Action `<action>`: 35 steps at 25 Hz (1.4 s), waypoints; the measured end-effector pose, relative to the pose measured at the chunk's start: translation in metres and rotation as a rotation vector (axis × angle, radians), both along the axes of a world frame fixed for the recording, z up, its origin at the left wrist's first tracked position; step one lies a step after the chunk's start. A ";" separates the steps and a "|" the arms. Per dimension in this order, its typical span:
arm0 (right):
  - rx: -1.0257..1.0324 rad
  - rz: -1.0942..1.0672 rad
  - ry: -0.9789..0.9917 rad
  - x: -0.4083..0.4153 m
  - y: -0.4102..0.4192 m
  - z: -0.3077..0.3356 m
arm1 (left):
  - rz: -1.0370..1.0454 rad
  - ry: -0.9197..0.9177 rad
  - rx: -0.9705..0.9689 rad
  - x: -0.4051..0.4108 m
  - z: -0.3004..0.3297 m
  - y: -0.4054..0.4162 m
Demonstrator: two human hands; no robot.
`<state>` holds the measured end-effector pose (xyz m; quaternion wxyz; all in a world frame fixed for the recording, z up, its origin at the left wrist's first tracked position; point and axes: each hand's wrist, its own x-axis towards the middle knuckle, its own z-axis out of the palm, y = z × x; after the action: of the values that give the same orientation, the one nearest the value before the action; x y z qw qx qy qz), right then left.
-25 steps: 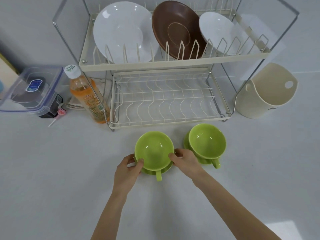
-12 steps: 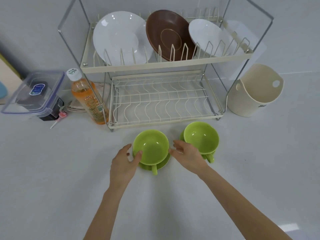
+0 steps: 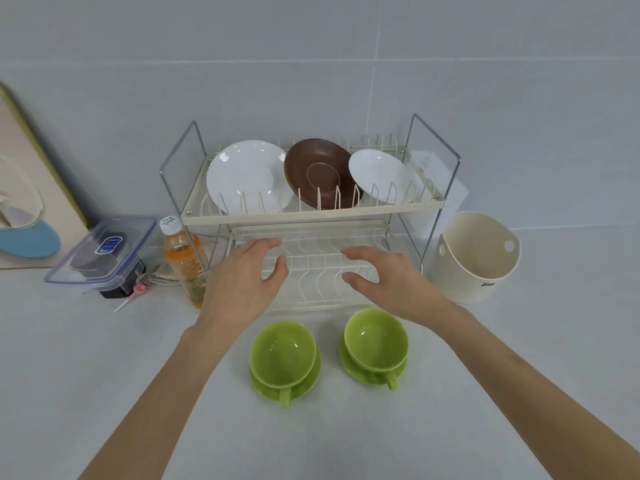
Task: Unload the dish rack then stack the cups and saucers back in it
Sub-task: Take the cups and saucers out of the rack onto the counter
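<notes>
Pale grey surface [image 3: 104, 375], matt, running back to a wall of large grey tiles [image 3: 311, 46].

Nearest: two green cups, each on its own green saucer, handles toward the viewer. Left cup [image 3: 283, 355] on left saucer [image 3: 304, 384]; right cup [image 3: 375, 341] on right saucer [image 3: 349, 363]. Both sets stand side by side on the surface just in front of the rack, apart from each other.

Above and beyond them: left hand [image 3: 242, 278] and right hand [image 3: 391, 275], both held in the air over the lower tier, fingers spread and loosely bent, gripping nothing.

Rack [image 3: 311, 214], two tiers, cream wire with chrome frame. Lower tier holds no dishes. Upper tier, upright in the slots: large white plate [image 3: 242, 174], brown saucer [image 3: 318, 171], small white plate [image 3: 379, 174].

Right of the rack: cream caddy [image 3: 474, 258] with a dark mark low on its front (too small to read).

Left of the rack: bottle [image 3: 183, 265] of orange drink, white cap with print, not legible. Further left a clear lidded box [image 3: 100, 252] with a blue label, unreadable, sitting on a dark object. A board [image 3: 31, 188] leans against the wall at far left.
</notes>
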<state>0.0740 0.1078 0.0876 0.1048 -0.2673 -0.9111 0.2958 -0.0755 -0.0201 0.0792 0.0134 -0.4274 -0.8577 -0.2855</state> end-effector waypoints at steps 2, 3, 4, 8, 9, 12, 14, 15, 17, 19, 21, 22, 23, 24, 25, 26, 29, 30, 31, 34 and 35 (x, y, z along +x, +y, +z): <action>0.074 -0.012 0.029 0.004 0.015 0.025 | -0.011 0.073 0.006 -0.001 0.023 0.013; 0.097 -0.025 0.045 0.006 0.024 0.035 | -0.016 0.112 0.001 -0.002 0.034 0.019; 0.116 -0.040 0.062 0.007 0.032 0.044 | -0.022 0.154 -0.007 -0.003 0.044 0.026; 0.170 -0.092 0.066 0.010 0.062 0.073 | -0.049 0.265 -0.022 -0.006 0.075 0.052; 0.175 -0.092 0.049 0.009 0.069 0.077 | -0.053 0.279 -0.026 -0.007 0.080 0.058; 0.209 -0.068 -0.034 0.001 0.095 0.089 | -0.058 0.294 -0.073 -0.015 0.094 0.078; 0.234 -0.062 -0.084 -0.010 0.114 0.094 | -0.054 0.301 -0.119 -0.021 0.099 0.089; 0.237 -0.058 -0.104 -0.016 0.124 0.095 | -0.046 0.297 -0.137 -0.026 0.099 0.095; 0.208 -0.054 -0.139 -0.032 0.144 0.093 | -0.030 0.258 -0.169 -0.038 0.095 0.106; 0.166 -0.063 -0.192 -0.050 0.160 0.087 | -0.008 0.191 -0.205 -0.048 0.085 0.117; 0.129 -0.090 -0.268 -0.068 0.176 0.079 | 0.036 0.149 -0.223 -0.058 0.075 0.128; 0.111 -0.105 -0.303 -0.076 0.183 0.074 | 0.061 0.135 -0.230 -0.063 0.070 0.133; 0.096 -0.123 -0.329 -0.083 0.190 0.070 | 0.078 0.123 -0.238 -0.068 0.065 0.137; 0.078 -0.145 -0.343 -0.089 0.195 0.066 | 0.090 0.109 -0.251 -0.072 0.060 0.140; 0.051 -0.172 -0.347 -0.095 0.201 0.062 | 0.098 0.093 -0.265 -0.076 0.054 0.144; 0.027 -0.198 -0.340 -0.100 0.205 0.059 | 0.103 0.074 -0.271 -0.078 0.049 0.146; 0.031 -0.254 -0.327 -0.110 0.217 0.050 | 0.133 -0.021 -0.212 -0.086 0.037 0.151; 0.054 -0.266 -0.328 -0.113 0.220 0.047 | 0.138 -0.071 -0.181 -0.088 0.035 0.152; 0.074 -0.274 -0.335 -0.114 0.222 0.043 | 0.136 -0.123 -0.152 -0.091 0.034 0.153; 0.108 -0.298 -0.321 -0.119 0.225 0.035 | 0.123 -0.262 -0.080 -0.097 0.035 0.155; 0.108 -0.334 -0.288 -0.120 0.226 0.035 | 0.120 -0.294 -0.063 -0.098 0.035 0.155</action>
<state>-0.0459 0.3334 0.1229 0.0355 -0.4479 -0.8742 0.1839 -0.1734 0.1353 0.1139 -0.1086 -0.3293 -0.8829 -0.3165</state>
